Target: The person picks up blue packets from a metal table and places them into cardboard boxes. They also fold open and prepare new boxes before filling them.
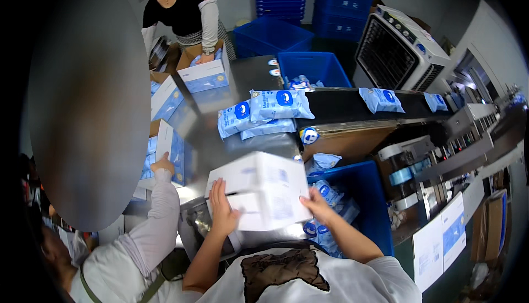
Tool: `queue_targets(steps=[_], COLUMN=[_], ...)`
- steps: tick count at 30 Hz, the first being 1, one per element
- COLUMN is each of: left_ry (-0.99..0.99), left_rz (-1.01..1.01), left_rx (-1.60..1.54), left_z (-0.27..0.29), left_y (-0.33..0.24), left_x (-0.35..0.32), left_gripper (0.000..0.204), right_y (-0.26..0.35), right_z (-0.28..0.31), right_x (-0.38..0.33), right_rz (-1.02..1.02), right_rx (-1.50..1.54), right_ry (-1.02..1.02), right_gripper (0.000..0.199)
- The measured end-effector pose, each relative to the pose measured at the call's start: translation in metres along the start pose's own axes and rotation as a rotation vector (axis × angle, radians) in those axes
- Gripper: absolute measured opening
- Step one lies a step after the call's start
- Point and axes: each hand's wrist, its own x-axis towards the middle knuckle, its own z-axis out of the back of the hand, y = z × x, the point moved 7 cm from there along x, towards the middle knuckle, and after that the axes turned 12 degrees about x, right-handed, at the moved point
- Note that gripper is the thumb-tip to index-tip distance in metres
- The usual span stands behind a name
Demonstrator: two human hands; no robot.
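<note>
A white cardboard box (253, 179) is between my two hands above the near part of the metal table, tilted, with its flap side toward the left and a printed panel on the right. My left hand (223, 208) presses its left side, fingers extended along the cardboard. At the lower right edge, my right hand (318, 205) grips the box with thumb and fingers. Beyond it, light-blue packs of wipes (281, 105) lie in a small pile at the end of the black conveyor belt (336, 104). The box's inside and underside are hidden.
A blue bin (380, 204) with packs stands at my right; another blue bin (317, 66) is behind the belt. At left a co-worker's hand (162, 164) touches a filled carton (177, 151). A second person's hand (205, 58) is at another carton (208, 81).
</note>
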Motion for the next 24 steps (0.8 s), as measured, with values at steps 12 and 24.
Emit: queue_targets(steps=[12, 24], left_ry=[-0.091, -0.025], left_rz=[0.570, 0.397], left_rx=[-0.632, 0.033], left_z=[-0.020, -0.036], left_y=[0.058, 0.056], left_x=[0.041, 0.069], left_gripper=[0.063, 0.045], right_y=[0.049, 0.184], right_z=[-0.130, -0.176], right_x=[-0.046, 0.328], right_rz=[0.223, 0.334], right_rx=[-1.310, -1.242], right_ry=[1.465, 0.549], right_gripper=[0.038, 0.125])
